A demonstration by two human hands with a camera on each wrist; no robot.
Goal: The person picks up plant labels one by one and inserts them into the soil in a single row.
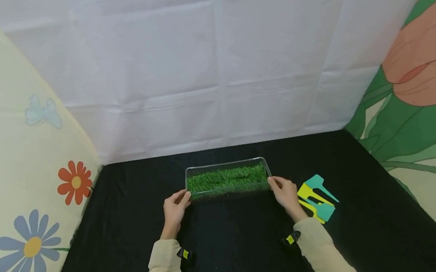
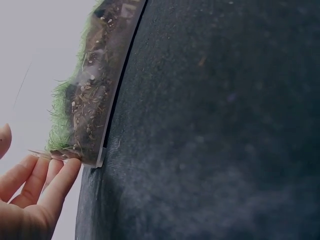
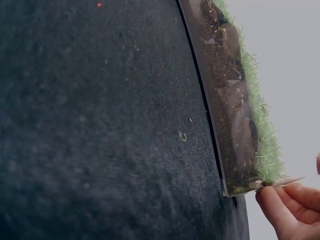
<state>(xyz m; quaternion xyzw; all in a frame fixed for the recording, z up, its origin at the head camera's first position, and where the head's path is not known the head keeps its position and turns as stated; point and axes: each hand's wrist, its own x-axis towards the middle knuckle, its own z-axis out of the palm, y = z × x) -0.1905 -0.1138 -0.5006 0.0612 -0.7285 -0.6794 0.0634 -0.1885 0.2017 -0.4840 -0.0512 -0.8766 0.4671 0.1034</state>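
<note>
A clear rectangular tray [image 1: 225,163] of green grass [image 1: 226,177] lies across the black cloth. At its left end, near the front corner, my left hand [image 1: 175,210] touches it. The right hand [image 1: 288,194] touches the opposite end. Through the tray's side [image 2: 92,105], the left wrist view shows brown soil beneath the grass; extended fingertips of the left hand [image 2: 37,200] rest against the end wall, thumb apart. In the right wrist view the right hand [image 3: 295,212] has its fingertips against the tray's end [image 3: 232,120], thumb mostly out of frame.
Several flat T-shaped tags, teal [image 1: 325,211] and yellow [image 1: 305,191], lie overlapping right of the right hand. Black cloth [image 1: 230,250] covers the table. A white sheet [image 1: 210,66] hangs behind, with patterned cloths at both sides. Small crumbs dot the black cloth.
</note>
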